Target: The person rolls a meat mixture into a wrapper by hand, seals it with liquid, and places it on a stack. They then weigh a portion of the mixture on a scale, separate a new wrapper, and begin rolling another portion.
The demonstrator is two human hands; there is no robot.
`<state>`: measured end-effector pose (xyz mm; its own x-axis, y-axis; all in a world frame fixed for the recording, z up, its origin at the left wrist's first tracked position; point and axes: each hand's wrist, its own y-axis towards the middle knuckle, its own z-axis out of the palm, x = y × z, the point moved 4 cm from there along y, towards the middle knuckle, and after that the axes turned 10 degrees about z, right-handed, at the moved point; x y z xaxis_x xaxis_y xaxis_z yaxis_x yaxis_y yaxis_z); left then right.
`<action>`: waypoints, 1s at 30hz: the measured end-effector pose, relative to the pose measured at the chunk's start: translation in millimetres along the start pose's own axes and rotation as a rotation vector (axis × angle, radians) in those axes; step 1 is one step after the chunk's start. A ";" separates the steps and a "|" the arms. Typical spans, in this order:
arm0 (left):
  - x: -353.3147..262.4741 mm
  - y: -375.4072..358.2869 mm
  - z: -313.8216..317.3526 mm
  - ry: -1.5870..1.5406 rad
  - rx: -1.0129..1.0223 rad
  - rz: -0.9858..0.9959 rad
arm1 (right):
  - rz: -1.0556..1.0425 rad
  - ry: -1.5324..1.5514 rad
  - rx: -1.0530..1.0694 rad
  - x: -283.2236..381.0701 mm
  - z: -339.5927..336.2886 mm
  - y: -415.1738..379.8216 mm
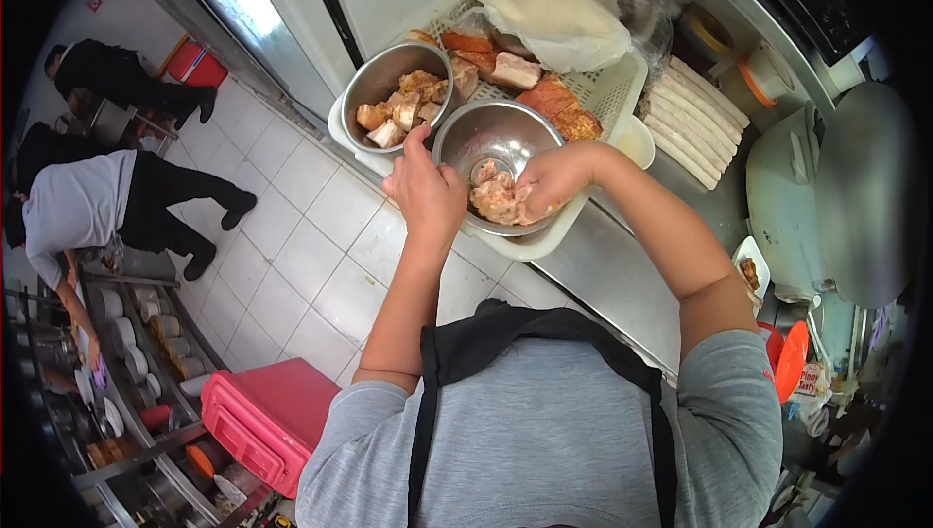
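Observation:
A metal bowl stands on the front part of a white perforated tray. Inside it lies a wet, pinkish meat mixture. My right hand reaches into this bowl, its curled fingers closed on the mixture and its fingertips partly hidden. At the bowl's left side, my left hand grips the rim, with the index finger pointing up between the two bowls. A second metal bowl, to the left, contains chunks of cooked meat. Behind both bowls, browned meat slabs rest in the tray.
A pale wrapped bundle covers the tray's back. Whitish rolls lie in a row to the right, near plastic tubs. A red cooler stands lower left. Two people bend over at the left, near a dish rack.

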<state>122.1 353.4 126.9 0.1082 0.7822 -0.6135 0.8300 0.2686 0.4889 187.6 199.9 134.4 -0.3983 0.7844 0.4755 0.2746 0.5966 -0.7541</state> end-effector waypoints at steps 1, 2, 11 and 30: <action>-0.6 1.0 0.4 -0.002 -0.001 -0.001 | -0.114 0.204 0.050 -6.6 -2.4 -1.4; -0.2 1.2 0.7 -0.005 -0.002 -0.002 | -0.229 0.407 0.099 -14.4 -3.2 -4.7; 15.0 -2.1 10.4 0.011 -0.151 0.157 | -0.814 1.715 -0.103 -83.3 31.4 -98.0; 40.1 7.7 19.4 0.230 -0.125 -0.026 | 0.942 0.933 -1.632 -283.2 366.7 -478.3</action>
<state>143.5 376.0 94.0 -0.0509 0.8775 -0.4769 0.7551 0.3464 0.5566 -151.9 -369.8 194.4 0.5972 0.3893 0.7013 0.6260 -0.7728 -0.1041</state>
